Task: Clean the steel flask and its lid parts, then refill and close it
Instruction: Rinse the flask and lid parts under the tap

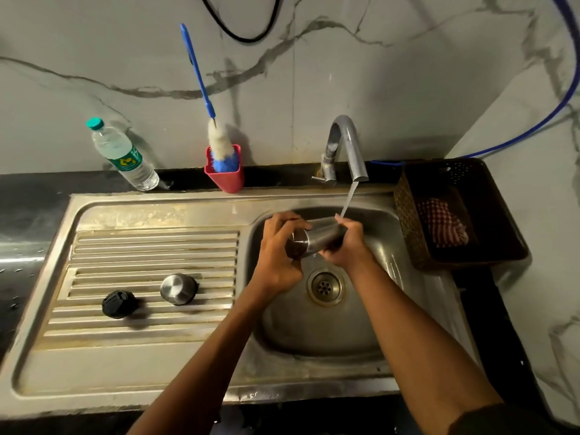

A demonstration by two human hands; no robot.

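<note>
I hold steel flask (317, 237) under tap (348, 146), both hands' fingers (292, 221) curled round it (wet, likely slippery); grip mid-body.

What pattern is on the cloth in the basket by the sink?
Red-and-white checks on the cloth in the dark basket; head view.

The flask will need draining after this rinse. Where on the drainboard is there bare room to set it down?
The ribbed drainboard is bare behind the steel cap and black stopper, up to its back rim below the red holder. The flat strip in front of both is bare too. The middle ribs, around those two parts, are crowded.
</note>
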